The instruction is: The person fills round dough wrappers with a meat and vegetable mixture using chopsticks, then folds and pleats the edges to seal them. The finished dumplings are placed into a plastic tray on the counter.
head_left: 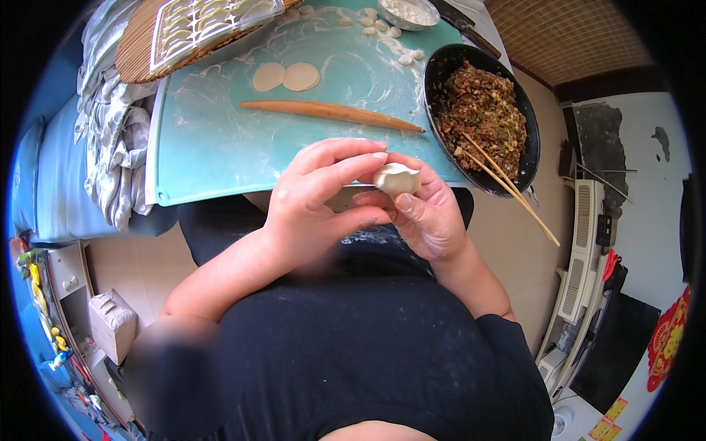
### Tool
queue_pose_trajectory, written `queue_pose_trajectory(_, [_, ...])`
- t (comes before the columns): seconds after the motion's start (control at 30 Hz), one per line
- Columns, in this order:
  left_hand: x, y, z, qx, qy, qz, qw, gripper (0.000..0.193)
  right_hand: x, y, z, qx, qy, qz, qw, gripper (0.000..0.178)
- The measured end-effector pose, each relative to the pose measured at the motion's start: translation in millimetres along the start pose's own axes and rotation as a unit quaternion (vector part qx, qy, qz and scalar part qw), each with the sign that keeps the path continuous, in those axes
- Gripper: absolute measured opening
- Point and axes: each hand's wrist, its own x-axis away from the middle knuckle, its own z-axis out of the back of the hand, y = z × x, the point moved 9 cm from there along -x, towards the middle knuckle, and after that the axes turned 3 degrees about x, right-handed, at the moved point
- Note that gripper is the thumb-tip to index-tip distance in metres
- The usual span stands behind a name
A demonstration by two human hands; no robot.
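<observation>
A pale, folded dumpling (397,178) is pinched between the thumb and fingers of my right hand (435,224), just past the mat's near edge. Beside it, my left hand (312,187) curves with thumb and fingers apart, its fingertips close to the dumpling and the right fingers. Flour dusts both hands. On the turquoise mat (213,158) beyond them lies a tapered wooden rolling pin (331,112). Round dough wrappers (300,76) rest behind the pin, some overlapping. To the right stands a black pan (432,110) of chopped filling (482,110), with wooden chopsticks (515,192) leaning over its near rim.
At the far left, a clear compartment tray (156,48) of dumplings sits on a round woven mat (132,55). Small dough pieces (406,60) and a bowl of flour (408,13) are at the back, near a knife (474,35). Crumpled cloth (118,140) hangs left of the table.
</observation>
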Motion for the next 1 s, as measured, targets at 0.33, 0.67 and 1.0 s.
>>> queue_pose_trajectory(0.33, [3.0,3.5,9.9,-0.043,0.062,-0.025,0.997,0.029,1.5,-14.4,-2.0,0.150,0.030,0.118,0.981,0.039])
queue_pose_trajectory(0.67, [-0.9,9.2,9.1,-0.079,0.055,-0.082,0.992,0.023,1.1,-15.2,-4.5,0.202,0.027,0.138,0.969,0.038])
queue_pose_trajectory(1.0, [0.7,10.5,12.4,-0.068,0.081,-0.079,0.991,0.027,-0.2,-15.9,-10.5,0.174,0.002,0.143,0.974,0.037])
